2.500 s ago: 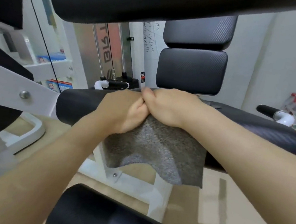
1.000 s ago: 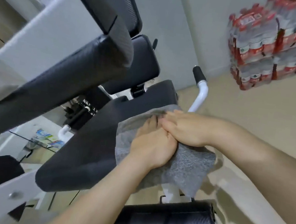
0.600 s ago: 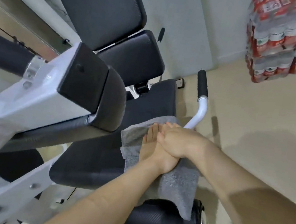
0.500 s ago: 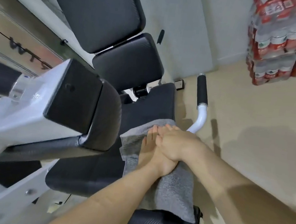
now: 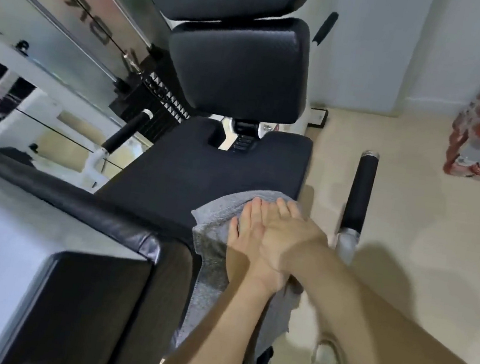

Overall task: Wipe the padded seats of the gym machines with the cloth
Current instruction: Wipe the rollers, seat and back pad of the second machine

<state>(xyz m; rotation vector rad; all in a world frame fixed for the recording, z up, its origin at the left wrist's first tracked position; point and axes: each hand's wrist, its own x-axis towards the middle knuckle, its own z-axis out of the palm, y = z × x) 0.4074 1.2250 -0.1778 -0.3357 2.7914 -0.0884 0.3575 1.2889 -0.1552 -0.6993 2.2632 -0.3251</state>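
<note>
Progress seems early: your flat, straight-fingered left hand [image 5: 242,238] and right hand [image 5: 289,238] press the cloth [image 5: 215,218] onto the near edge of the seat pad [image 5: 203,171].

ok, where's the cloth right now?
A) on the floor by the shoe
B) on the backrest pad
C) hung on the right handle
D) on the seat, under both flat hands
D: the grey cloth lies on the near right part of the seat, with the left hand flat on it and the right hand laid over the left.
</note>
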